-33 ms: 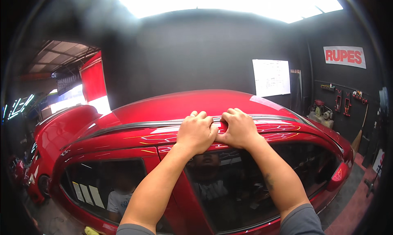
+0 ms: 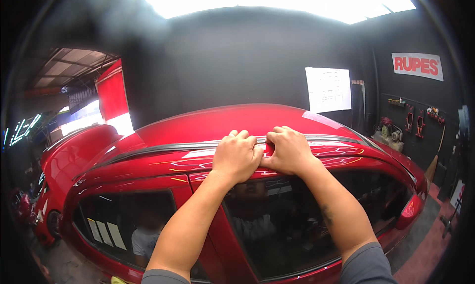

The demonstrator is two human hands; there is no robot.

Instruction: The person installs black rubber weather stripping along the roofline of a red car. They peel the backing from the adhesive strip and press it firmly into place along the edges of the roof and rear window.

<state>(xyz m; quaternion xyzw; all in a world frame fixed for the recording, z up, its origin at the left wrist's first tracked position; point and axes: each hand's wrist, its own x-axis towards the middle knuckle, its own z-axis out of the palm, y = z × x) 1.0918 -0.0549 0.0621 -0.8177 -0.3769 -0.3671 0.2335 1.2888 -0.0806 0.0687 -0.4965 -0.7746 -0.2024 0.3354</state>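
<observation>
Along the side edge of a red car's roof [image 2: 227, 119] runs a long, dark trim strip [image 2: 148, 151]. My left hand [image 2: 236, 157] is closed at this strip, knuckles up and fingers curled over it. Close beside it, my right hand [image 2: 288, 153] is curled over the same strip, its thumb reaching toward the left hand. The fingertips of both hands are hidden behind the knuckles. Below my hands are the red door frames and the dark side windows [image 2: 277, 229], which carry reflections.
A red side mirror [image 2: 407, 209] sticks out at the right. Behind the car stand a dark wall [image 2: 222, 61] and a white sheet [image 2: 328, 90]. Tools [image 2: 419, 123] hang at the right, above a compressor-like machine [image 2: 391, 133]. The raised red tailgate [image 2: 81, 150] is at the left.
The car's roof and my hands sit slightly higher in the picture. Both hands keep nearly the same closed pose at the trim strip.
</observation>
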